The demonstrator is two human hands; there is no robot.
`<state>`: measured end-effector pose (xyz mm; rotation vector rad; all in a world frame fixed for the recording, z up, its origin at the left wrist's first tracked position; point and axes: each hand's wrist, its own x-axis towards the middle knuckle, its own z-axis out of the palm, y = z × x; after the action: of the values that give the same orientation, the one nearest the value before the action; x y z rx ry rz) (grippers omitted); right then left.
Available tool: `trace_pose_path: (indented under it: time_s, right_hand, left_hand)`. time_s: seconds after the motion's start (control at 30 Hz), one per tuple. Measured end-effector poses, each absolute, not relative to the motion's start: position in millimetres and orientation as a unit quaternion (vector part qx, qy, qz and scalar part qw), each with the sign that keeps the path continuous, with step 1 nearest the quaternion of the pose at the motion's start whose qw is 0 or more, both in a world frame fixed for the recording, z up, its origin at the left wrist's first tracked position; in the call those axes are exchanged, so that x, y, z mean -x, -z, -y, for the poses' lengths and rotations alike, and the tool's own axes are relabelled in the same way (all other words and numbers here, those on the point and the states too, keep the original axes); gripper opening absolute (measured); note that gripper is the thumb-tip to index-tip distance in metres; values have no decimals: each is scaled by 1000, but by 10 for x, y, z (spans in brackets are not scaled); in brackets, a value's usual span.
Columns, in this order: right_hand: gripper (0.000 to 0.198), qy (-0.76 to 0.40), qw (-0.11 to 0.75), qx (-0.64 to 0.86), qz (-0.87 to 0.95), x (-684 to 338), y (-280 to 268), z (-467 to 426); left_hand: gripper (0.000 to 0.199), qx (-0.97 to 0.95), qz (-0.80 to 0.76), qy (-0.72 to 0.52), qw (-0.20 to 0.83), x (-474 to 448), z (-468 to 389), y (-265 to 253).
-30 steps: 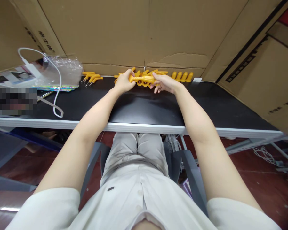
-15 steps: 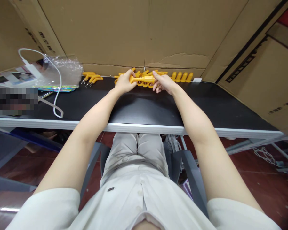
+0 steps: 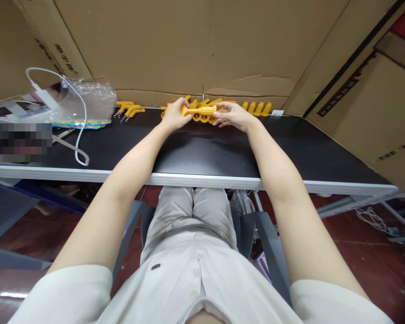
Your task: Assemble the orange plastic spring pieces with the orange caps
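Observation:
Between my hands a yellow corkscrew (image 3: 206, 110) lies level, just above the far part of the table. My left hand (image 3: 175, 117) is closed around its handle end. At the other end, the fingers of my right hand (image 3: 235, 117) pinch the tip of the ribbed yellow sleeve. Under and behind it are several more yellow pieces (image 3: 204, 119) with round open ends facing me, partly hidden by my hands. Left of my left hand lie several yellow handles with bare metal spirals (image 3: 130, 112). Beyond my right hand stands a row of yellow sleeves (image 3: 258, 109).
A cardboard wall (image 3: 189, 49) closes off the back of the black table (image 3: 202, 153). On the left are a clear plastic bag (image 3: 94, 101), a white cable (image 3: 84, 108) and a white charger (image 3: 47, 100). A small white tag (image 3: 277, 113) lies right of the sleeves.
My right hand has shifted slightly right along the corkscrew, and its fingers now sit at the sleeve's end. The left hand has stayed at the handle.

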<state>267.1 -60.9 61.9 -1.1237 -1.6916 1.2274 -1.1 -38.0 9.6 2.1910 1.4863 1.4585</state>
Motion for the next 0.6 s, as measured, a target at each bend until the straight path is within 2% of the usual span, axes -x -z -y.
trace_pose_path:
  time_s: [0.6]
  right_hand:
    - [11,-472,381,456,651,-2619,-670,679]
  left_hand:
    - [39,-729,-495,-469,59,48,317,-61]
